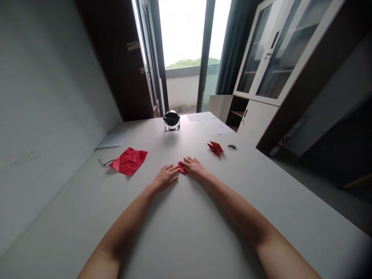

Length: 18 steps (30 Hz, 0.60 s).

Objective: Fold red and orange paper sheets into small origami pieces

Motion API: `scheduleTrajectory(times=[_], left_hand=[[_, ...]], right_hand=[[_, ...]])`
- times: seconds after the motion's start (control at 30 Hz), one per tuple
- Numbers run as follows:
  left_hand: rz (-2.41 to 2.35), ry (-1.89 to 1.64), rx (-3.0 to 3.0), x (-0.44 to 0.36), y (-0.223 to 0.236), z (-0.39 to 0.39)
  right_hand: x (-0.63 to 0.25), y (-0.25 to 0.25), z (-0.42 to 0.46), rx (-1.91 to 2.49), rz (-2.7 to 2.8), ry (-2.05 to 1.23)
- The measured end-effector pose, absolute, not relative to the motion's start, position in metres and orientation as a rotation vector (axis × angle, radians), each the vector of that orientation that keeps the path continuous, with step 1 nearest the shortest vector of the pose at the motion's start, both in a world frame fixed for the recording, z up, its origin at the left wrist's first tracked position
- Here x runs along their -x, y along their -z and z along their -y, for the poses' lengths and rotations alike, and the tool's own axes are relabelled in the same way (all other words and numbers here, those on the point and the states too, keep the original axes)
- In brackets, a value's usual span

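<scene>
A small piece of folded red paper (182, 168) lies on the white table between my two hands. My left hand (166, 177) rests on the tabletop with its fingers stretched out, fingertips at the paper's left edge. From the right, my right hand (194, 168) lies flat over part of the paper, hiding that side of it. To the left is a larger creased sheet of red paper (128, 161), spread out, with a dark cord (108, 163) at its left corner. Folded red and orange paper pieces (215, 148) sit off to the right.
A round black device on a metal stand (171, 120) stands toward the back. Printed sheets (217, 126) lie at the far right, and another paper (113, 138) is by the left wall. A round cable hole (232, 147) is in the tabletop. Cabinets (258, 112) stand beyond the right edge.
</scene>
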<state>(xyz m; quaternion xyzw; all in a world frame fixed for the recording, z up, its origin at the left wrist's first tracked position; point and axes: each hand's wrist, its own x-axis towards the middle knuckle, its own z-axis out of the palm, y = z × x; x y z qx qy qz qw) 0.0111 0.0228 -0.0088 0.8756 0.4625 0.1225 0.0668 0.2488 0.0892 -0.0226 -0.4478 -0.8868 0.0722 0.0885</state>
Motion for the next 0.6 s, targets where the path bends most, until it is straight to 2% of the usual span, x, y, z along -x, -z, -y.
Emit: scheduleTrajectory(times=[0.27, 0.6], left_hand=[[-1.406, -0.455, -2.623, -0.012, 0.006, -0.022], [-1.533, -0.718, -2.411, -0.005, 0.008, -0.024]], right_hand=[[-0.272, 0.028, -0.105, 1.444, 2.415, -0.134], [-0.258, 0.027, -0.096, 0.93, 2.391, -0.303]])
